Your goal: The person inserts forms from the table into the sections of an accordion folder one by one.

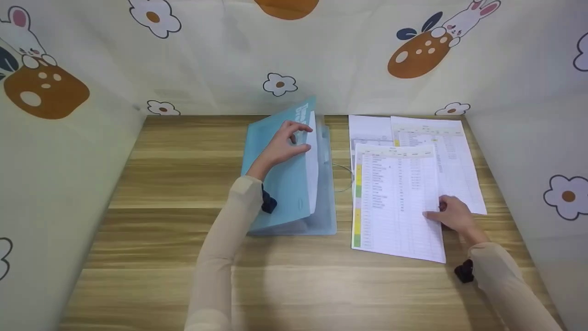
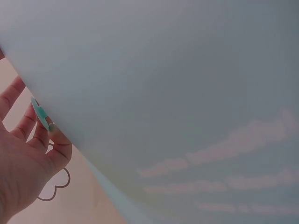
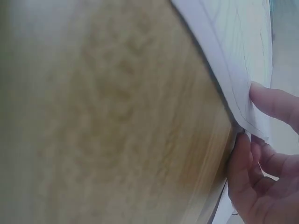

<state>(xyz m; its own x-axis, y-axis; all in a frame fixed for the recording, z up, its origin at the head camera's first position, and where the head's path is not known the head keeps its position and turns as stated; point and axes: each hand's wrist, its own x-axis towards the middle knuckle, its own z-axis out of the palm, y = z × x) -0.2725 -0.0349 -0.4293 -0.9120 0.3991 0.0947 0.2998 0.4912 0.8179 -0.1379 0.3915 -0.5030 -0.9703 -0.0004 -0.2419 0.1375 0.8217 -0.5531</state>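
Note:
A light blue folder [image 1: 280, 193] lies on the table with its cover partly raised and white paper [image 1: 312, 170] showing inside along the right edge. My left hand [image 1: 287, 142] is over the raised cover, with curved thumb and fingers gripping its free edge. In the left wrist view, the fingers curl around that edge beside a small teal tab [image 2: 41, 113]. To the right is a printed sheet [image 1: 395, 207] with a table and a yellow and green strip. My right hand [image 1: 455, 215] pinches its right edge between thumb and fingers.
Two more papers, a printed sheet [image 1: 459, 170] and a partly covered one [image 1: 370, 128], lie behind the front sheet. A thin elastic cord [image 1: 342, 190] loops out from the folder. Patterned cloth [image 1: 220, 59] walls the wooden table [image 1: 170, 193] at the back and sides.

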